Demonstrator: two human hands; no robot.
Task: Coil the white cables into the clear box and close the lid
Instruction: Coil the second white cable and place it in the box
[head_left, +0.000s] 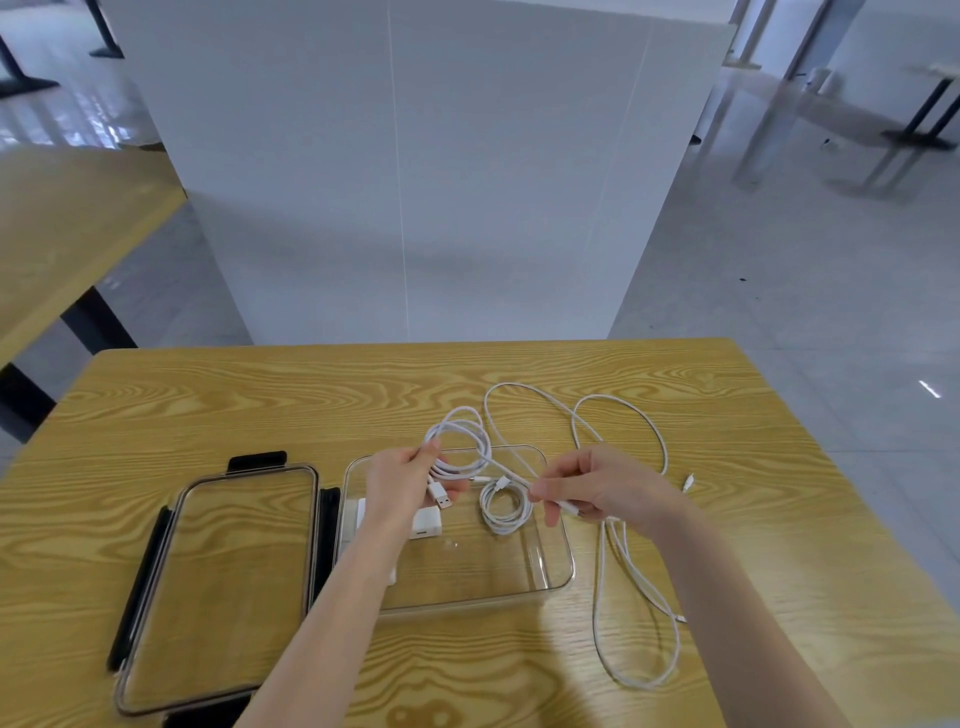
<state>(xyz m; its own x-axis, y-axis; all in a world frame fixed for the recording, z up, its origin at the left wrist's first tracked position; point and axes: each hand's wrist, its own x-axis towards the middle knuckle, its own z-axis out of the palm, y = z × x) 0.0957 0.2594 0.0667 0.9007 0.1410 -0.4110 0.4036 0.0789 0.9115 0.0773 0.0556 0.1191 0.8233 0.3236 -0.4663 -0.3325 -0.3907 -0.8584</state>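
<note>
Wood-grain worktop (208, 395), frame centre: left hand (402, 486) grips a half-wound cable (460, 441), right hand (597, 491) pinches its tail. One coil (504, 506) lies in the clear box (563, 569); lid (218, 587) off, lower left; another loose cable (639, 597) remains.

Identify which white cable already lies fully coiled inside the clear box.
The small coiled cable on the box floor; another is still in the hands, and the rest sprawl on the table.

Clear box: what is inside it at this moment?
Inside the clear box lie one small coiled white cable and a white charger block. The left hand and forearm cover the box's left part, so anything else there is hidden.
</note>
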